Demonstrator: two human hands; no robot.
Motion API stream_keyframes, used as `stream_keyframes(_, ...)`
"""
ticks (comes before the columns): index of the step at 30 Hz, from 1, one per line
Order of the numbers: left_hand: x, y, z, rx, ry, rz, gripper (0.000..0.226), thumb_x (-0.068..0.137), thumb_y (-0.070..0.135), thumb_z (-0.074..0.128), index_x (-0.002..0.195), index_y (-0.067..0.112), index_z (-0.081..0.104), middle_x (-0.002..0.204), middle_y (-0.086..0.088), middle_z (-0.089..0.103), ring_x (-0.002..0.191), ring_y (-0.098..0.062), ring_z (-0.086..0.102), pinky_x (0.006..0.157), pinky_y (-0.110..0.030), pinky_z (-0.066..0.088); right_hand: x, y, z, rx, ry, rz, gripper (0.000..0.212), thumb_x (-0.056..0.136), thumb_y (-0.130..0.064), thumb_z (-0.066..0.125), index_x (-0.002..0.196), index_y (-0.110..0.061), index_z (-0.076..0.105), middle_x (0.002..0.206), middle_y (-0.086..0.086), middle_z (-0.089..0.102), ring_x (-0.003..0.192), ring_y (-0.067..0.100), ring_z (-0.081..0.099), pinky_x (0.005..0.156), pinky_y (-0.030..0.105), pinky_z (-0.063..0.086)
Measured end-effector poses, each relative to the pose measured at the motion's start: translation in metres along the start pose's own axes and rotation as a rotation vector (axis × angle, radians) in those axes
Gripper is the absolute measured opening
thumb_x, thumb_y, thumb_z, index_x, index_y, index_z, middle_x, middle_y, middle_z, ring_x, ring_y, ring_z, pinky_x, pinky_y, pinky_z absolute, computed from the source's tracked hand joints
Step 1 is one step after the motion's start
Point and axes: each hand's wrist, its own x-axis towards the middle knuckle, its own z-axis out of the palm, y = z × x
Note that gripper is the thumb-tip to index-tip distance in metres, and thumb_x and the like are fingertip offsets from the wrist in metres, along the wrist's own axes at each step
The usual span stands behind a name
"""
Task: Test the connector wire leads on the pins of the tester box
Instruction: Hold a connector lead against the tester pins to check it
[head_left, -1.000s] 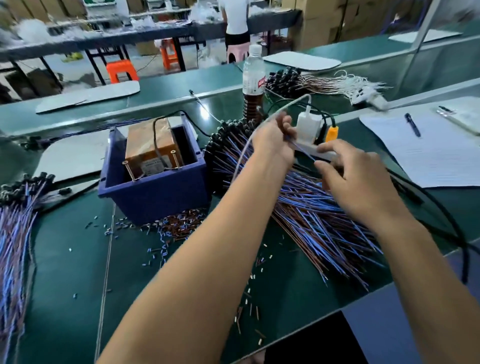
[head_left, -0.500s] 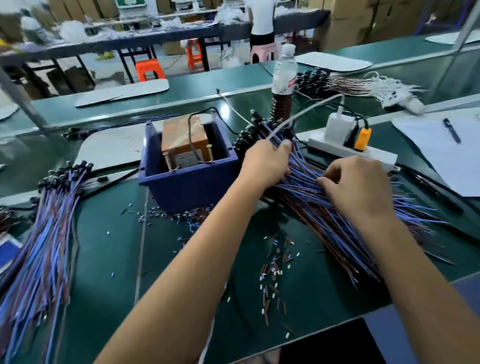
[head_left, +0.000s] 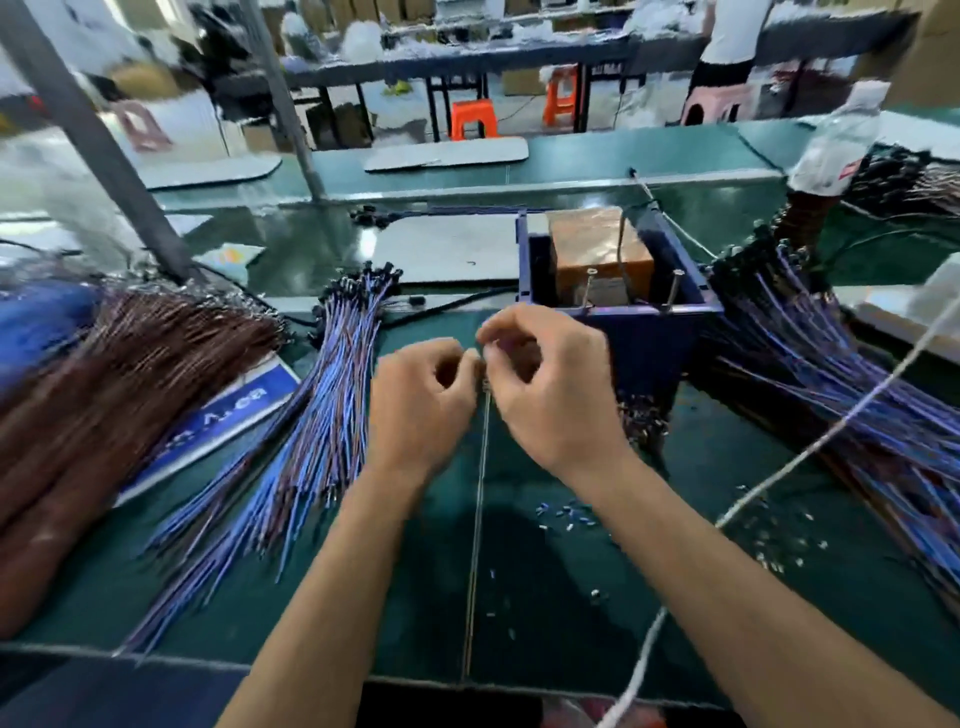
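The tester box (head_left: 644, 338) is a dark blue open bin with a brown block (head_left: 597, 249) inside and two upright metal pins (head_left: 589, 291) at its near rim. My left hand (head_left: 421, 405) and my right hand (head_left: 556, 395) meet just in front of and left of the box, fingers curled. Their fingertips pinch a small dark connector wire (head_left: 485, 385) between them; blur hides most of it. A heap of blue and brown connector wires (head_left: 322, 431) lies left of my hands. Another heap (head_left: 831, 374) lies right of the box.
A thick brown wire bundle (head_left: 104, 395) fills the far left, over a blue printed card (head_left: 223, 421). A bottle (head_left: 831, 156) stands behind the right heap. A white cord (head_left: 831, 431) crosses the right side. Cut insulation scraps (head_left: 566, 517) dot the green table (head_left: 519, 597).
Both hands left the right wire heap and came together in front of the box. The view swung left, bringing the brown bundle in and pushing the power strip and papers out.
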Motion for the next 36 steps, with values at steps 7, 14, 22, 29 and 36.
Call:
stream_keyframes(7, 0.024, -0.077, -0.024, 0.826, 0.056, -0.263, 0.035, 0.094, 0.042, 0.067, 0.106, 0.009, 0.065, 0.107, -0.019, 0.068, 0.108, -0.04, 0.058, 0.085, -0.044, 0.049, 0.029, 0.019, 0.085, -0.329, -0.725, 0.214, 0.023, 0.1, -0.019, 0.062, 0.121, -0.012, 0.069, 0.118, 0.013, 0.071, 0.113, 0.03, 0.063, 0.091, 0.029, 0.045)
stream_keyframes(14, 0.07, -0.078, -0.018, 0.934, -0.095, -0.344, 0.043, 0.099, 0.051, 0.059, 0.127, 0.018, 0.06, 0.134, -0.018, 0.051, 0.128, -0.035, 0.041, 0.1, -0.04, 0.041, 0.031, 0.016, 0.09, -0.499, -0.878, 0.163, 0.038, 0.101, -0.028, 0.057, 0.134, -0.013, 0.047, 0.129, 0.018, 0.05, 0.112, 0.042, 0.06, 0.096, 0.043, 0.049)
stream_keyframes(22, 0.079, -0.073, -0.012, 0.881, -0.202, -0.312, 0.034, 0.102, 0.027, 0.053, 0.127, 0.005, 0.06, 0.134, -0.023, 0.053, 0.127, -0.038, 0.048, 0.101, -0.04, 0.042, 0.034, 0.018, 0.084, -0.419, -0.914, 0.198, 0.033, 0.104, -0.031, 0.058, 0.129, -0.013, 0.047, 0.128, 0.016, 0.045, 0.099, 0.041, 0.068, 0.08, 0.039, 0.055)
stream_keyframes(29, 0.081, -0.053, -0.011, -0.041, -0.055, -0.487, 0.021, 0.103, 0.012, 0.046, 0.088, 0.003, 0.057, 0.082, -0.023, 0.067, 0.07, -0.031, 0.058, 0.062, -0.041, 0.046, 0.03, 0.03, 0.075, 0.034, -0.83, 0.364, 0.036, 0.111, -0.033, 0.047, 0.12, 0.0, 0.055, 0.1, 0.019, 0.054, 0.074, 0.037, 0.065, 0.062, 0.044, 0.062)
stream_keyframes(36, 0.077, 0.014, 0.001, -1.068, 0.179, -0.56, 0.02, 0.113, 0.022, 0.039, 0.095, 0.014, 0.043, 0.066, 0.003, 0.054, 0.041, -0.004, 0.039, 0.039, -0.018, 0.032, 0.015, 0.027, 0.047, 0.685, -0.697, 0.663, 0.059, 0.108, -0.054, 0.041, 0.116, -0.003, 0.071, 0.115, 0.014, 0.075, 0.104, 0.025, 0.07, 0.094, 0.049, 0.061)
